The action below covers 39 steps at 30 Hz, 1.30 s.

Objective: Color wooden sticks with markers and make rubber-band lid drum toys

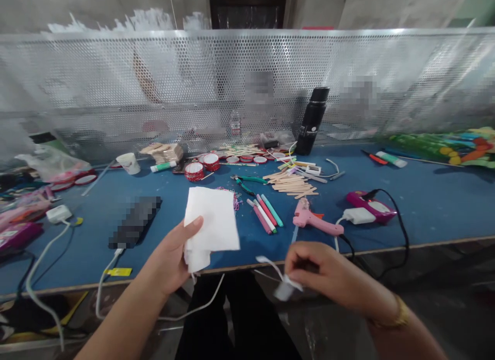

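My left hand (176,259) grips a piece of white paper (212,218) near the table's front edge. Its thumb lies on the paper's face, and a smaller white flap hangs below. Over the edge to the right, my right hand (319,270) is closed in a pinch on a small whitish strip (286,289), blurred, with a thin white band curling up beside it. What that strip is I cannot make out. A pink glue gun (317,219) lies just beyond the right hand. Several capped markers (266,215) rest between the two hands, farther back.
A blue table (154,275) carries wooden craft sticks (292,183), green-handled pliers (249,180), small red-rimmed drums (194,170) and a phone (136,223) on a cable. A black bottle (312,123) stands by the perforated metal screen (185,92). A magenta power block (371,208) is at right.
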Motion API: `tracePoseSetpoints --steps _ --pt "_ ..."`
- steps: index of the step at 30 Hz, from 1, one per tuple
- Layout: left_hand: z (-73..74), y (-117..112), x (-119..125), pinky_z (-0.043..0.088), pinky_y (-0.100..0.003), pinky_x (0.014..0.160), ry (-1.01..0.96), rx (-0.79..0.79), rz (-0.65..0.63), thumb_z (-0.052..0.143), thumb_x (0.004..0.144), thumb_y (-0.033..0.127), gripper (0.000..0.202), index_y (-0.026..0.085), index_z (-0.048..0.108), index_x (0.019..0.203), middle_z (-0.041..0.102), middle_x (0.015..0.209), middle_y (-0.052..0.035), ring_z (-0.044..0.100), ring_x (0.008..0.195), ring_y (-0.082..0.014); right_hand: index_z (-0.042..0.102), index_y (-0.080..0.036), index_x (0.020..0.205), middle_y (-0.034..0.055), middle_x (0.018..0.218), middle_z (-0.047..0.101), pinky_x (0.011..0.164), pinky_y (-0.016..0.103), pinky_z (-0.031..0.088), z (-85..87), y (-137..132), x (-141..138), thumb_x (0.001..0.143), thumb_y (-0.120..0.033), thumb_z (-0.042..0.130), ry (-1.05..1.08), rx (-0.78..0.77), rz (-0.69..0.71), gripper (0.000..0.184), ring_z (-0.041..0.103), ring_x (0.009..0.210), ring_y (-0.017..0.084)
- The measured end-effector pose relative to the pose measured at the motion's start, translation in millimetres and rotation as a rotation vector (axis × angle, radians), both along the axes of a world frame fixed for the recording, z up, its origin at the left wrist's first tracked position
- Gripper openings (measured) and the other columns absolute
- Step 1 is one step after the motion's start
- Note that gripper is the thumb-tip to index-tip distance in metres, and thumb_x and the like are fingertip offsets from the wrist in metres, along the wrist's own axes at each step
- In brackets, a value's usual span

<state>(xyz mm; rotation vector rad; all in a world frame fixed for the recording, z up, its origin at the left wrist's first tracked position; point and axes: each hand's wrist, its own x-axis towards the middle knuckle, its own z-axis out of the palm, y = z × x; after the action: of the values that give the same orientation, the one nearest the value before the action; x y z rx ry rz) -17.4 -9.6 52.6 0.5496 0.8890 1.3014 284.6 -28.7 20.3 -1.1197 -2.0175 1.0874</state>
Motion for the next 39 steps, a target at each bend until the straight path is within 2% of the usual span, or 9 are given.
tracePoseSetpoints --steps 4,7,12,16,21,26,32,36,39 --pt "5.7 0 -11 0.048 -0.024 0.046 0.255 -0.064 -0.188 0.090 0.071 0.019 0.035 0.013 0.079 0.104 0.076 0.073 -0.0089 0.066 0.052 -0.0185 0.077 -0.023 0.072 0.0013 0.071 0.076 0.060 0.025 0.049 -17.2 -18 58 0.080 -0.014 0.067 -0.415 0.030 -0.045 0.016 0.069 0.064 0.018" --pt "9.9 1 -11 0.045 -0.021 0.051 0.448 -0.017 -0.391 0.093 0.071 0.024 0.044 0.020 0.080 0.114 0.078 0.083 -0.0060 0.065 0.060 -0.0162 0.084 -0.029 0.097 0.0043 0.095 0.083 0.077 0.032 0.059 -19.2 -26 69 0.084 -0.027 0.073 -0.427 0.144 -0.129 0.017 0.078 0.086 0.025" --pt "24.0 -5 3 0.049 -0.023 0.072 0.740 0.215 -0.679 0.086 0.079 0.032 0.038 0.024 0.082 0.115 0.079 0.101 -0.0056 0.066 0.087 -0.0218 0.070 -0.029 0.130 0.0074 0.111 0.077 0.073 0.030 0.060 8.5 -16 19 0.095 -0.029 0.066 -0.039 0.363 -0.272 0.035 0.072 0.079 0.018" --pt "29.5 -14 8 0.051 -0.025 0.069 0.756 0.185 -0.678 0.089 0.074 0.034 0.044 0.025 0.078 0.116 0.078 0.099 -0.0055 0.067 0.082 -0.0227 0.040 -0.032 0.159 0.0125 0.144 0.064 0.072 0.029 0.061 15.5 7 -36 0.085 -0.016 0.071 0.215 0.263 -0.058 0.081 0.070 0.075 0.013" --pt "22.7 -12 -15 0.052 -0.025 0.060 0.690 0.159 -0.621 0.088 0.076 0.040 0.052 0.024 0.074 0.124 0.076 0.095 -0.0096 0.067 0.074 -0.0221 0.076 -0.020 0.093 0.0016 0.081 0.076 0.069 0.027 0.057 -3.3 32 -68 0.088 -0.030 0.074 0.415 -0.057 0.154 0.012 0.068 0.071 0.015" --pt "18.2 -2 -26 0.049 -0.023 0.055 0.606 0.198 -0.489 0.094 0.062 0.041 0.067 0.022 0.076 0.123 0.077 0.096 -0.0112 0.065 0.071 -0.0214 0.076 -0.021 0.086 0.0005 0.074 0.074 0.072 0.031 0.057 -10.7 47 -69 0.087 -0.040 0.075 0.535 -0.151 0.011 0.019 0.069 0.069 0.015" --pt "14.7 -1 -10 0.047 -0.021 0.060 0.866 0.401 -0.407 0.097 0.057 0.027 0.069 0.025 0.075 0.122 0.071 0.089 -0.0032 0.058 0.072 -0.0178 0.081 -0.021 0.085 0.0017 0.082 0.076 0.074 0.030 0.052 -5.9 51 -74 0.085 -0.019 0.072 0.262 0.090 0.018 0.009 0.068 0.077 0.016" --pt "5.9 -3 -15 0.046 -0.026 0.059 0.697 0.384 -0.610 0.087 0.074 0.041 0.085 0.027 0.056 0.152 0.063 0.084 -0.0034 0.058 0.068 -0.0188 0.081 -0.022 0.082 0.0006 0.085 0.074 0.078 0.029 0.052 -1.5 49 -83 0.086 -0.010 0.067 0.165 0.220 0.050 0.018 0.069 0.082 0.017" --pt "2.3 -4 -27 0.050 -0.030 0.062 0.581 0.416 -0.670 0.085 0.076 0.045 0.076 0.023 0.061 0.145 0.061 0.084 -0.0050 0.057 0.067 -0.0187 0.082 -0.023 0.083 -0.0010 0.081 0.073 0.075 0.028 0.051 2.2 42 -74 0.089 -0.010 0.062 0.082 0.283 0.087 0.025 0.069 0.079 0.016"
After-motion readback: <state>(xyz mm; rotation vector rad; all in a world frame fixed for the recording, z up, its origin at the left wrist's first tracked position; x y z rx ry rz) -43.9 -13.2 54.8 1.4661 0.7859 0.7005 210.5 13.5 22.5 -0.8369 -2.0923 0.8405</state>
